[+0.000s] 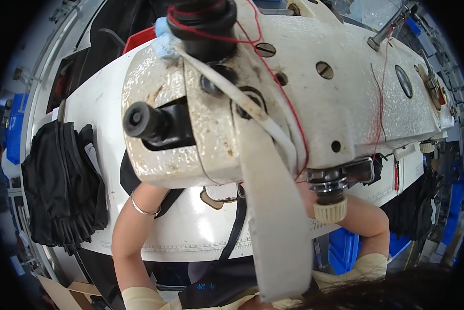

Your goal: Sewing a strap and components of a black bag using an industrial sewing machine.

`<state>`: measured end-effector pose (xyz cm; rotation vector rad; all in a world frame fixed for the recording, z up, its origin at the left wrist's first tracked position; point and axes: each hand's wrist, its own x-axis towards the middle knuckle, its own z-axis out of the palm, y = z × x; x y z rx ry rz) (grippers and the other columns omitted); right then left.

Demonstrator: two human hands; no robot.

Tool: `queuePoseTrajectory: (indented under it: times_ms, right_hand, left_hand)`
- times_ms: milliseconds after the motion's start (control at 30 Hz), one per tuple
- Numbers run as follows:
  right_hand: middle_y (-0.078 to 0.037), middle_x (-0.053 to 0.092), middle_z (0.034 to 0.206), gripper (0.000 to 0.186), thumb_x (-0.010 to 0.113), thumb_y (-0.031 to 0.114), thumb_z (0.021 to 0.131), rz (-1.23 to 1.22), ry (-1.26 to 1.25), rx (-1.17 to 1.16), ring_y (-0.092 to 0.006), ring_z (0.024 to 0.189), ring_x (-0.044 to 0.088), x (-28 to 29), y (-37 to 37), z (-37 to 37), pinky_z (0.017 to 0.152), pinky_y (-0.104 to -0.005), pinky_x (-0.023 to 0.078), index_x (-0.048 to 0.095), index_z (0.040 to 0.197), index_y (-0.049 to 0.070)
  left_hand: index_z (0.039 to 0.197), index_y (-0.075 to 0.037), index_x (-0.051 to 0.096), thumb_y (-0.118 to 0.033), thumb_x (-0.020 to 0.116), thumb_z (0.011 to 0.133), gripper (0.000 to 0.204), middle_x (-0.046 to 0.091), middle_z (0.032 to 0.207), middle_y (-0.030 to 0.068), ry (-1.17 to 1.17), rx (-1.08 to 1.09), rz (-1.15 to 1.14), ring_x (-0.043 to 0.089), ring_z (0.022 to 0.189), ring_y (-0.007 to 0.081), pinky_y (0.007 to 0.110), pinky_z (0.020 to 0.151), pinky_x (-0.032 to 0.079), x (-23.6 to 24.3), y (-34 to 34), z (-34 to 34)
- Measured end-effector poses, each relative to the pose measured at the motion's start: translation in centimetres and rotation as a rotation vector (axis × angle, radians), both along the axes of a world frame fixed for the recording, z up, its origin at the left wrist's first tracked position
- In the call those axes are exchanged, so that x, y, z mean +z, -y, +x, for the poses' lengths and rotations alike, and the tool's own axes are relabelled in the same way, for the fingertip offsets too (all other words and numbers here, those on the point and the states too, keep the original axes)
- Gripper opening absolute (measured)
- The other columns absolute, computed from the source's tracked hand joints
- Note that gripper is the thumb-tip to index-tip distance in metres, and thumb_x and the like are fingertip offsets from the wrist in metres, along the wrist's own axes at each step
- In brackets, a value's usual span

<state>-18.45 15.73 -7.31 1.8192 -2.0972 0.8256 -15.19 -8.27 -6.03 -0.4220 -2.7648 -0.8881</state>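
A white industrial sewing machine head (pixel 325 113) fills the upper middle, with red thread over it and a pale flat strap (pixel 276 222) hanging in front. My left hand (pixel 154 190) reaches in behind the machine's lower left, a silver bangle at the wrist, beside black fabric (pixel 130 170); its fingers are hidden. My right hand (pixel 307 194) reaches in from the right behind the knurled knob (pixel 329 211) and strap; its fingers are hidden too. A black strip (pixel 233 232) hangs over the front edge of the white tabletop (pixel 185 243) between my arms.
A pile of black fabric pieces (pixel 61 181) lies on the left of the table, another dark pile (pixel 415 206) at the right. Blue bins (pixel 343 248) sit below the right edge, a red tray (pixel 136 37) behind the machine, and a cardboard box (pixel 56 294) at lower left.
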Motion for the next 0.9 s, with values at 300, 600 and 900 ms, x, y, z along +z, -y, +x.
queuePoseTrajectory:
  times_ms: [300, 600, 900]
  right_hand:
    - [-0.017, 0.062, 0.101, 0.044, 0.060, 0.011, 0.063, 0.062, -0.148, 0.108, -0.0283, 0.095, 0.060, 1.7, -0.1, 1.1, 0.086, -0.0391, 0.048, 0.060, 0.101, -0.010]
    - [-0.020, 0.060, 0.113, 0.033, 0.058, 0.015, 0.083, 0.070, -0.135, 0.440, -0.0296, 0.105, 0.058, 2.3, -3.5, 9.5, 0.096, -0.0375, 0.045, 0.061, 0.103, -0.011]
    - [-0.017, 0.059, 0.095, 0.031, 0.064, 0.006, 0.081, -0.312, 0.181, 0.064, -0.0311, 0.082, 0.061, 4.7, 2.5, 4.8, 0.067, -0.0367, 0.052, 0.054, 0.108, -0.004]
  left_hand:
    - [0.116, -0.006, 0.058, -0.010, 0.072, 0.067, 0.051, 0.057, 0.114, 0.0159, -0.168, 0.060, -0.440, 0.052, 0.107, 0.0356, 0.044, 0.093, 0.042, 3.5, 0.3, 1.7]
    - [0.104, 0.006, 0.052, 0.000, 0.065, 0.064, 0.042, 0.052, 0.090, 0.0153, -0.056, 0.240, -0.698, 0.053, 0.085, 0.0314, 0.038, 0.076, 0.045, 4.5, -0.1, 13.8]
    - [0.094, 0.001, 0.052, 0.008, 0.054, 0.080, 0.015, 0.052, 0.083, 0.0099, 0.031, 0.233, 0.033, 0.051, 0.064, 0.0170, 0.028, 0.059, 0.042, 17.2, -1.7, 9.6]
